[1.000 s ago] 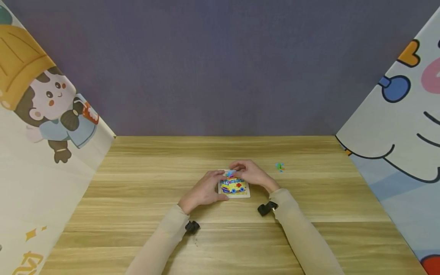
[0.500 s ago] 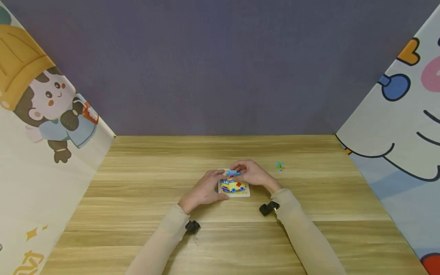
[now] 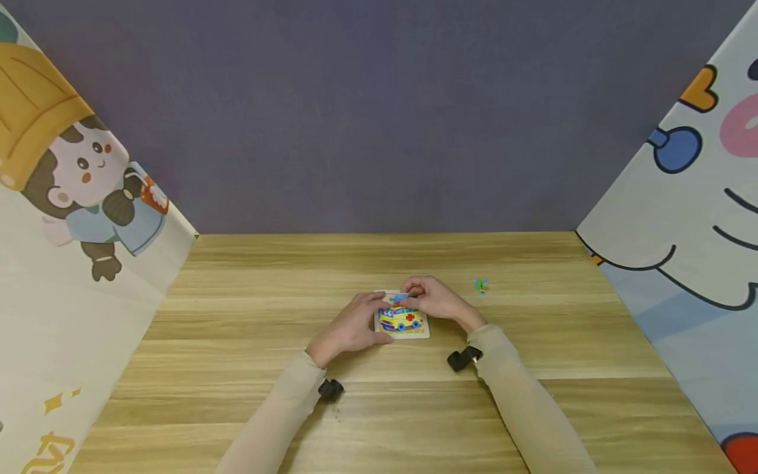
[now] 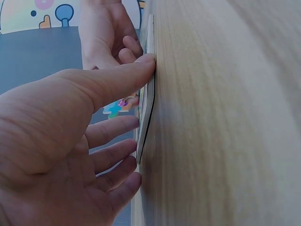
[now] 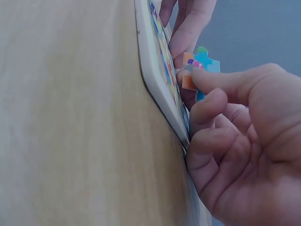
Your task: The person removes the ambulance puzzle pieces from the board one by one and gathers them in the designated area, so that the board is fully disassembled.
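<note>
At the far left we see a side panel [image 3: 83, 191] printed with a cartoon child in a yellow hat, rising beside the wood-grain table [image 3: 254, 289]. Next along comes a beige left sleeve [image 3: 275, 411] with a black wrist camera [image 3: 330, 390] at its cuff, and from it the left hand [image 3: 352, 326] lies against the left side of a shallow jigsaw tray [image 3: 414, 336]; its fingers [image 4: 113, 131] are spread, the thumb touching the tray's near edge and the others reaching toward its far side. The tray sits flat on the table, well in front of the dark back wall [image 3: 379, 118], and carries a yellow ambulance picture [image 3: 403, 321] with a red cross. Over its far part we see a light-blue jigsaw piece [image 5: 201, 61], tilted, pinched between the thumb and a finger of the right hand [image 3: 438, 299], whose remaining fingers curl in; whether the piece touches the tray we cannot tell. Past the beige right sleeve [image 3: 527, 401] and its own black camera [image 3: 464, 359], small green, blue and orange jigsaw bits [image 3: 481, 285] lie on the table, too small for us to count, and a cartoon-printed right panel [image 3: 699, 217] closes the row
</note>
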Available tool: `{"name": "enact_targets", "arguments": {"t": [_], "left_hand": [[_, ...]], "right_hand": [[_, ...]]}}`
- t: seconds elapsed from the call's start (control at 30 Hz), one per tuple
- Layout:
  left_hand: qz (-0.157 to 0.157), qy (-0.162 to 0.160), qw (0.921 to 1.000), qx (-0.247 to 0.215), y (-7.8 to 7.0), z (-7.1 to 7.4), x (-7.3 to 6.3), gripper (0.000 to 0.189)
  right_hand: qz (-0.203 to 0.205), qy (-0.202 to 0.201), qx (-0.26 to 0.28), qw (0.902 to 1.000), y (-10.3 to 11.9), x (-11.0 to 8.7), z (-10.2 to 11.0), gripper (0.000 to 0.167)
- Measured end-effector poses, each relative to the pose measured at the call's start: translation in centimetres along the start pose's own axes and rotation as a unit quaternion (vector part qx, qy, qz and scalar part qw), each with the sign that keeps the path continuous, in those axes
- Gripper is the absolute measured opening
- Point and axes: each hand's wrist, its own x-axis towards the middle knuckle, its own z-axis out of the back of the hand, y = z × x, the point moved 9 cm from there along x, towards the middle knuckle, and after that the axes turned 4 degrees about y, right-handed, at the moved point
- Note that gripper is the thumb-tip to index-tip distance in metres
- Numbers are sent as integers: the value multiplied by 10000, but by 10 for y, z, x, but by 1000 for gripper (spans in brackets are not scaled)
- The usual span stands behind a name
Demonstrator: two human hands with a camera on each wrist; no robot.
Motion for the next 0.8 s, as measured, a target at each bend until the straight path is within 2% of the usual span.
{"name": "enact_targets", "arguments": {"t": [0.27,0.47,0.8], "left_hand": [[-21,-2,10000,-58,0,0,0,68],[-32,-24,10000,-35,0,0,0,70],[-10,-42,10000,-40,0,1,-1,70]], "right_hand": [[-64,61,216,9997,-1,-5,2,25],[-159,-198,296,9992,-4,-8,8,29],[-305,-500,310,9978,-13,-13,18,26]]}}
